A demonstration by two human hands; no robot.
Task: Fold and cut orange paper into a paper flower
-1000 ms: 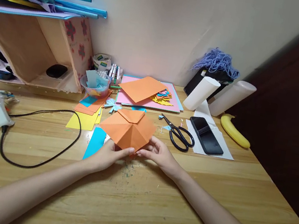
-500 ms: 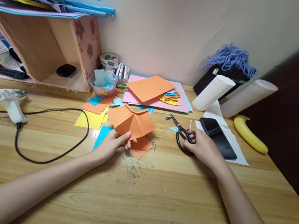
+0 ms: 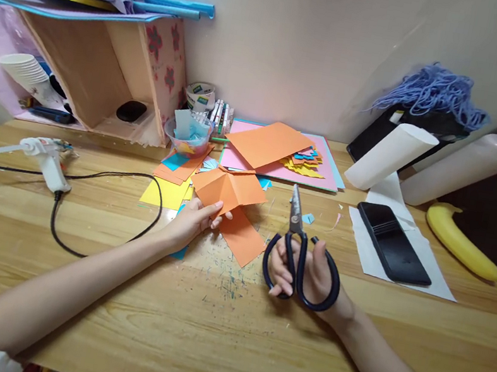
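My left hand (image 3: 193, 224) pinches the lower edge of a creased orange sheet of paper (image 3: 229, 188), thumb on top. Beneath and to the right of it, another orange paper (image 3: 243, 239) lies on the wooden table. In my right hand (image 3: 317, 275) is a pair of scissors (image 3: 295, 218) with black loop handles, raised off the table, blades pointing up and away from me. The blades look closed. Fingers of that hand pass through the handle loops. Small blue paper scraps (image 3: 307, 218) lie just beyond the scissors.
Left stands a white glue gun (image 3: 48, 163) with a looping black cord (image 3: 161, 203). Yellow paper (image 3: 163, 194) and a tub of scraps (image 3: 186, 140) sit behind my left hand. A black phone (image 3: 392, 243), a banana (image 3: 462, 243) and white rolls (image 3: 391, 156) are at right.
My right hand has lifted the scissors from the table and brought them nearer, turned blades up. The orange sheet stays in my left hand, now tilted differently. The view has shifted left.
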